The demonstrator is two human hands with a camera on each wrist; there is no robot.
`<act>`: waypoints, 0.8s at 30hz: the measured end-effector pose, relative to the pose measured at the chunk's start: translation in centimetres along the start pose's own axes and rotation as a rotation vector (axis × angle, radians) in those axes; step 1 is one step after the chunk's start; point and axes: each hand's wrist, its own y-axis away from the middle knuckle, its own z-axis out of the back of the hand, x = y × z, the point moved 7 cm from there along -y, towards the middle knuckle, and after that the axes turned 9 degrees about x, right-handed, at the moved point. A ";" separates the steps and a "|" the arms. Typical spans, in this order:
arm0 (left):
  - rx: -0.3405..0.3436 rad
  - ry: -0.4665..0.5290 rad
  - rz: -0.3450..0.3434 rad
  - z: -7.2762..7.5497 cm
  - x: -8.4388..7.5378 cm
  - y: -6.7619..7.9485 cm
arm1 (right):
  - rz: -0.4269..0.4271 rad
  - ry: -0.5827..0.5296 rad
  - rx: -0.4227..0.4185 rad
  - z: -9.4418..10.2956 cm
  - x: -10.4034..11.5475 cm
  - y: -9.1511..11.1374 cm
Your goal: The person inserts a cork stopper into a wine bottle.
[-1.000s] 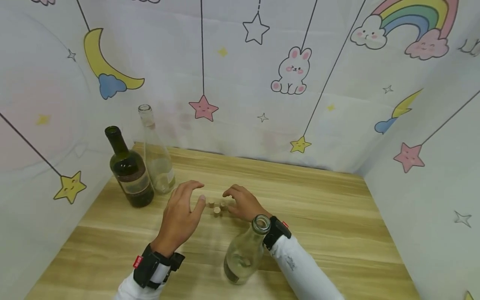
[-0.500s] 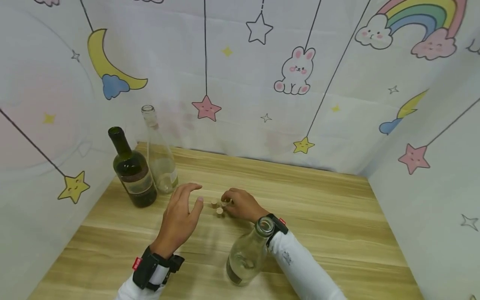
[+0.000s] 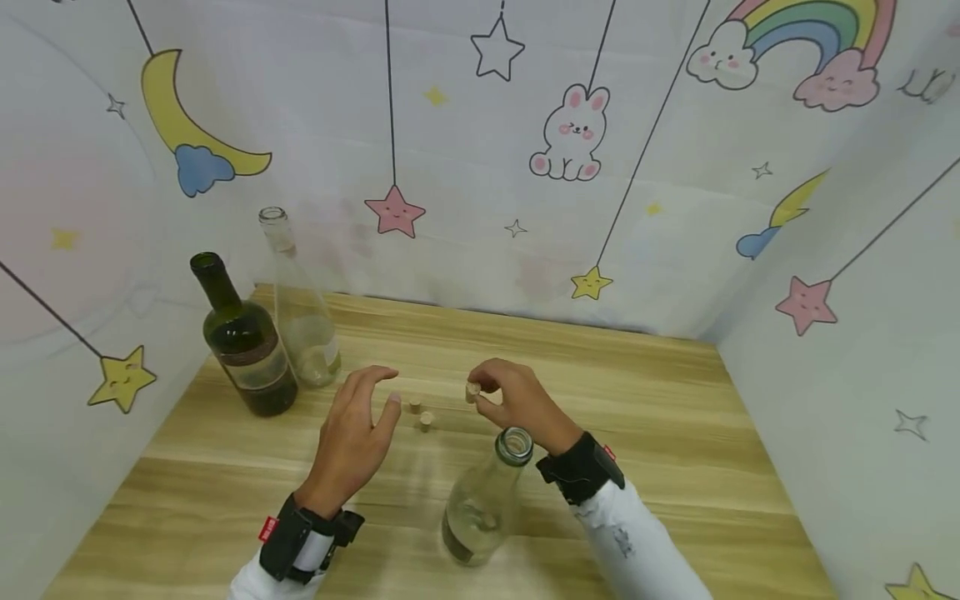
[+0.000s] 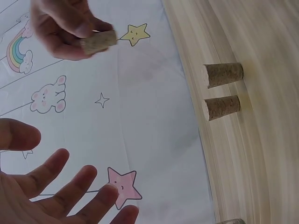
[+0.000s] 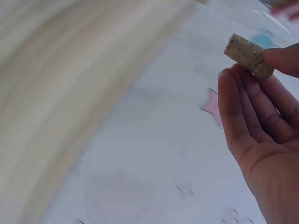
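My right hand (image 3: 521,402) pinches a cork (image 5: 250,57) between thumb and fingers, raised over the table. In the left wrist view that same cork (image 4: 99,42) shows at the top left. Two more corks stand upright on the wood, a front cork (image 3: 427,421) and one just behind it, a back cork (image 3: 416,406). To their left, my left hand (image 3: 351,442) hovers with fingers spread and relaxed, holding nothing. A clear glass bottle (image 3: 480,512) without a stopper stands in front, between my forearms.
At the back left stand a dark green wine bottle (image 3: 251,358) and, beside it, a clear bottle (image 3: 303,333), both with uncovered mouths. The wooden table (image 3: 645,392) meets cloth walls (image 3: 465,150) printed with stars, a moon and a rabbit at the back and sides.
My right hand has picked up one of three corks and lifted it away to the right. The left hand has stayed nearly in place; the head view has shifted slightly.
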 end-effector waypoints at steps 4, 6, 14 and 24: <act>0.018 0.014 0.000 -0.5 -0.2 0.0 | 0.011 -0.048 -0.080 4.3 2.3 2.2; 0.026 0.019 -0.005 -0.8 -0.4 0.0 | 0.019 -0.052 -0.115 6.3 3.4 3.2; 0.042 0.015 -0.016 -1.3 -0.8 0.0 | 0.236 -0.091 -0.314 12.9 9.8 6.5; 0.044 0.018 -0.028 -1.9 -1.3 0.1 | 0.468 -0.208 -0.375 14.7 15.2 7.7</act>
